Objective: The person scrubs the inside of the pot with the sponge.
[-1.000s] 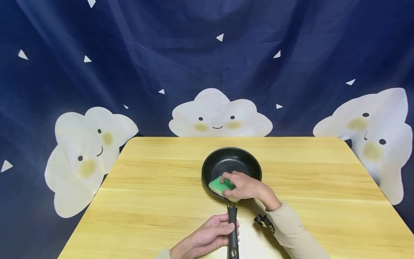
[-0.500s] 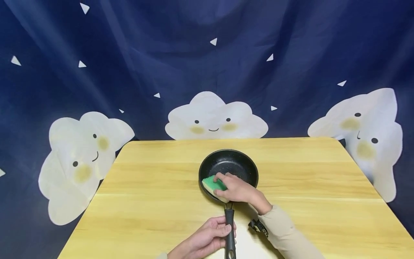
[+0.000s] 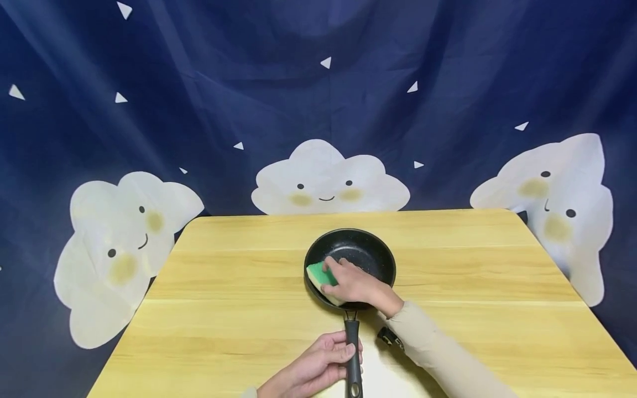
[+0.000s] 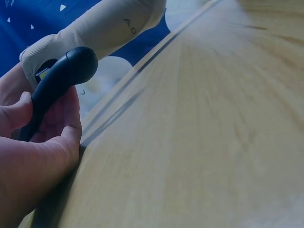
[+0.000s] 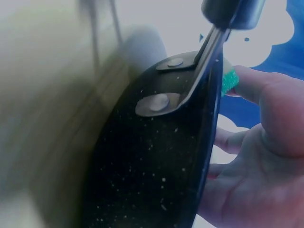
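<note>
A black frying pan (image 3: 370, 249) with a speckled coating sits near the middle of the table, its handle (image 3: 352, 331) pointing toward me. My left hand (image 3: 323, 362) grips that handle, thumb on top and fingers wrapped beneath, as the left wrist view also shows around the black handle (image 4: 57, 80). Over the pan, my right hand (image 3: 355, 282) holds a green and pale yellow sponge (image 3: 318, 273) against the left inner side. In the right wrist view the pan's outer wall (image 5: 147, 161) hides most of the sponge (image 5: 230, 81); only a green corner shows beside the thumb.
The light wooden table (image 3: 224, 309) extends around the pan on both sides. A dark blue curtain (image 3: 224, 83) with white clouds hangs behind its far edge. Under the right forearm shows a small black strapped device (image 3: 390, 337).
My right hand has slid the sponge leftward along the pan, then slightly up its left side. The left hand keeps its grip on the handle. The whole head view has shifted a little.
</note>
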A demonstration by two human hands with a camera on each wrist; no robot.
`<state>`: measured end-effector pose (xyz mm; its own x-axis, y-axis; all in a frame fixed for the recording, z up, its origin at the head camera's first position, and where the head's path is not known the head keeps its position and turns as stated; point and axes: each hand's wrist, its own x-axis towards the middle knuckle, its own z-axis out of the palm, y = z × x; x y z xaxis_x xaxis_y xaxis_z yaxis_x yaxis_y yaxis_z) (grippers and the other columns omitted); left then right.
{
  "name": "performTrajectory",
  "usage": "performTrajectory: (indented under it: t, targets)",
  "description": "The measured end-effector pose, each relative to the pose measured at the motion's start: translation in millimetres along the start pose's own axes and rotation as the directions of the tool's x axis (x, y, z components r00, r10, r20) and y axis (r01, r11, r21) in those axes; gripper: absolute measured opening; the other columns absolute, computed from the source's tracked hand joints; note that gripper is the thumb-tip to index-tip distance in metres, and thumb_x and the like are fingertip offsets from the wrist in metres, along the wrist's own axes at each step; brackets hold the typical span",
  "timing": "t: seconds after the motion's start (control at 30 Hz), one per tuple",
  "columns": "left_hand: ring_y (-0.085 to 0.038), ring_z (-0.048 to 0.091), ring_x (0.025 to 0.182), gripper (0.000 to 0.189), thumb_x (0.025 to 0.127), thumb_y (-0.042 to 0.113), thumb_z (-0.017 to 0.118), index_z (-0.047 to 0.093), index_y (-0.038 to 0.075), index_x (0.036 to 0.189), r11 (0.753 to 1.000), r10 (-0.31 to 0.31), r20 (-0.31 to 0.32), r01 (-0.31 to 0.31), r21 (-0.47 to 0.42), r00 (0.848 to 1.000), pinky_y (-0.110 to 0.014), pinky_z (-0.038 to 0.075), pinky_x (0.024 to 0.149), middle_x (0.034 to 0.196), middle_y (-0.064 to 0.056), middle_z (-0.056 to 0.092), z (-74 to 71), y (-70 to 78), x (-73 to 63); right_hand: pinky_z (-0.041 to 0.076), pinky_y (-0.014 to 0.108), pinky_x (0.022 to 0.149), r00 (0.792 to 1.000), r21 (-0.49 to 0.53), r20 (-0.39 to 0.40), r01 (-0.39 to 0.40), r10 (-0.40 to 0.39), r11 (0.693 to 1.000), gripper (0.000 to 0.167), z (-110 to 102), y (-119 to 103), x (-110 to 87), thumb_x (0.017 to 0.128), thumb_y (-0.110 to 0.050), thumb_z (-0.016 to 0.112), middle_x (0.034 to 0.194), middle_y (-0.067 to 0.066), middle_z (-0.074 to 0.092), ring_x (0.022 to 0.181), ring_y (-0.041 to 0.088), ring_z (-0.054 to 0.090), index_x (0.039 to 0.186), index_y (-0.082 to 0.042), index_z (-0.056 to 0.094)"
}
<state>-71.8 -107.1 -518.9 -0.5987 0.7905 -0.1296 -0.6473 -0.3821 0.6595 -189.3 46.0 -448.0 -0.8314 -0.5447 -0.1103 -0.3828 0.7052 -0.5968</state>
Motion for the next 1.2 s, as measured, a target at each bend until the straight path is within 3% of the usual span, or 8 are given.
performTrajectory:
  t: [0.37, 0.8, 1.2]
  targets:
    - [-0.01, 0.057, 0.096, 0.028, 0.108, 0.009, 0.049, 0.049, 0.0, 0.134, 1.0, 0.003, -0.009, -0.003, -0.01, 1.0, -0.026, 0.051, 0.086, 0.112, -0.002, 0.058, 0.0, -0.2, -1.8, 0.046, 0.037, 0.067, 0.998, -0.017, 0.019, -0.056, 0.057, 0.998, 0.04, -2.2, -2.4, 19.9, 0.099, -0.033, 0.069, 0.1, 0.012, 0.05, 0.08, 0.026, 0.054, 0.122, -0.013, 0.044]
    - [-0.008, 0.057, 0.095, 0.019, 0.108, 0.006, 0.048, 0.053, 0.004, 0.126, 0.999, 0.042, 0.023, -0.043, 0.008, 0.999, -0.025, 0.052, 0.086, 0.11, -0.001, 0.059, 1.6, -0.2, -0.5, 0.047, 0.036, 0.063, 0.992, -0.042, -0.073, -0.104, 0.101, 0.994, 0.04, -4.9, 3.4, 36.8, 0.098, -0.029, 0.072, 0.101, 0.017, 0.047, 0.076, 0.028, 0.054, 0.118, -0.011, 0.042]
    - [-0.009, 0.059, 0.096, 0.02, 0.107, 0.006, 0.05, 0.052, 0.005, 0.127, 1.0, 0.024, 0.0, -0.024, -0.004, 1.0, -0.025, 0.052, 0.088, 0.108, 0.0, 0.06, 1.0, -0.9, 0.2, 0.045, 0.039, 0.067, 0.983, -0.091, -0.138, -0.132, 0.118, 0.987, 0.042, -6.8, 10.4, 41.4, 0.096, -0.025, 0.075, 0.096, 0.015, 0.043, 0.081, 0.03, 0.048, 0.12, -0.01, 0.043]
